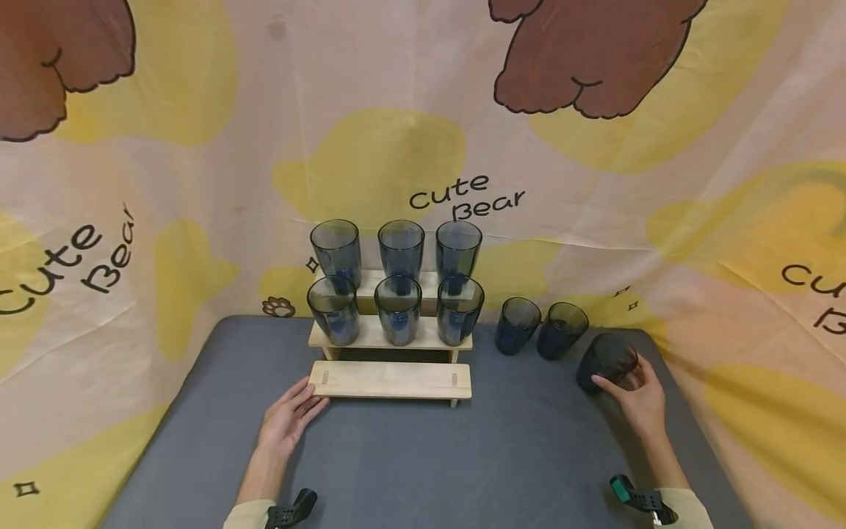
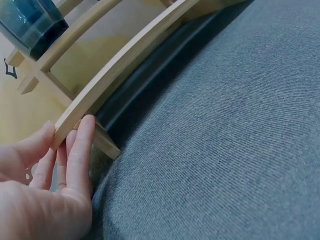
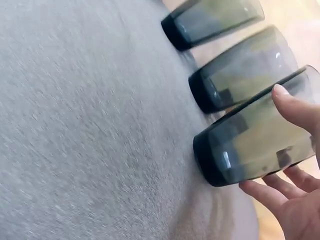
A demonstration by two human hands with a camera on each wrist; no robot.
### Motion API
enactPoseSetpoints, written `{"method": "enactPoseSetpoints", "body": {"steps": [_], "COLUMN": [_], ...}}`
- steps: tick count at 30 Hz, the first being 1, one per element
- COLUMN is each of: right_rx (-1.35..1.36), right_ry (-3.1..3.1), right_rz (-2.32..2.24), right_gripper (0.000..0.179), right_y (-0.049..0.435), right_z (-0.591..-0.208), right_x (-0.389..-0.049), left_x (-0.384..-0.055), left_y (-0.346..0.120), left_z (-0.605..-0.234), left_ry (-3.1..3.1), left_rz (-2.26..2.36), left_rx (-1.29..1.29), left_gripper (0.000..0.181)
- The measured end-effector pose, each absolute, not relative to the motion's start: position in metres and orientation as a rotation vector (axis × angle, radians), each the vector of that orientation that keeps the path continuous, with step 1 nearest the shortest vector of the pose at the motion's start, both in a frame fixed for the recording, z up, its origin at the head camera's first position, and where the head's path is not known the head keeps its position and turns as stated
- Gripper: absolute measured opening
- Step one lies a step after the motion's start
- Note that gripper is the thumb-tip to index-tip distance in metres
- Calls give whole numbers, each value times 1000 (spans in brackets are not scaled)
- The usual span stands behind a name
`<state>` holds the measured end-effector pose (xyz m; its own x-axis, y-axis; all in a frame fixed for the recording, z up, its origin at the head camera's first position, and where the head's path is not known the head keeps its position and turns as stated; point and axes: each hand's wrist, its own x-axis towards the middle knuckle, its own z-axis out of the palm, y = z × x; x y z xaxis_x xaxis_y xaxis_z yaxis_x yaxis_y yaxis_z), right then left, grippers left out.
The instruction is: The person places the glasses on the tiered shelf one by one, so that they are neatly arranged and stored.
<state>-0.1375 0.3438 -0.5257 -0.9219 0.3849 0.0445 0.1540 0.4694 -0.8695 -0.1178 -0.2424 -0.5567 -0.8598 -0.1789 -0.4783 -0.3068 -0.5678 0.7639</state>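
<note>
Head view is showing a grey table [image 1: 423, 455] carrying a wooden stepped rack [image 1: 391, 360]; the left hand [image 1: 286, 422] is resting straight fingers [image 2: 80, 150] against its lowest step. At the table's right edge, the right hand [image 1: 636, 400] is wrapping its fingers around a dark glass [image 1: 606, 361].

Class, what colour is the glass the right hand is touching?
Dark smoky blue glass, see-through; the right wrist view shows it best.

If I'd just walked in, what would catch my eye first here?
Probably the wooden stepped rack at the back of the grey table, with six dark blue glasses on its upper steps. Next, the right hand gripping a loose glass at right, and the left hand touching the empty bottom step.
</note>
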Motion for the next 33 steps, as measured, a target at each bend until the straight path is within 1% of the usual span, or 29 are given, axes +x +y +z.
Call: {"method": "enactPoseSetpoints", "body": {"steps": [7, 13, 15, 22, 25, 31, 33], "right_rx": [-421, -314, -273, -172, -134, -69, -43], "right_ry": [-2502, -2499, -2495, -2502, -2486, -2471, -2474], "right_rz": [1434, 1472, 1487, 1491, 1507, 1539, 1547], "right_gripper": [87, 88, 89, 89, 88, 87, 87], "right_y": [325, 305, 300, 278, 269, 255, 250], "right_z": [-522, -515, -514, -507, -504, -499, -497], "right_x": [-122, -115, -114, -113, -112, -114, -115], "left_x": [-116, -117, -117, -118, -118, -118, -118], "left_y": [-242, -242, -242, -242, -242, -242, -242], "left_z": [-560, -561, -561, -560, -559, -558, -558], "left_ry": [1404, 1425, 1429, 1412, 1425, 1435, 1429], "left_rz": [2597, 2587, 2586, 2603, 2596, 2575, 2576], "left_rx": [-833, -817, -816, -845, -838, -834, -841], "left_gripper": [39, 50, 50, 29, 33, 51, 49]}}
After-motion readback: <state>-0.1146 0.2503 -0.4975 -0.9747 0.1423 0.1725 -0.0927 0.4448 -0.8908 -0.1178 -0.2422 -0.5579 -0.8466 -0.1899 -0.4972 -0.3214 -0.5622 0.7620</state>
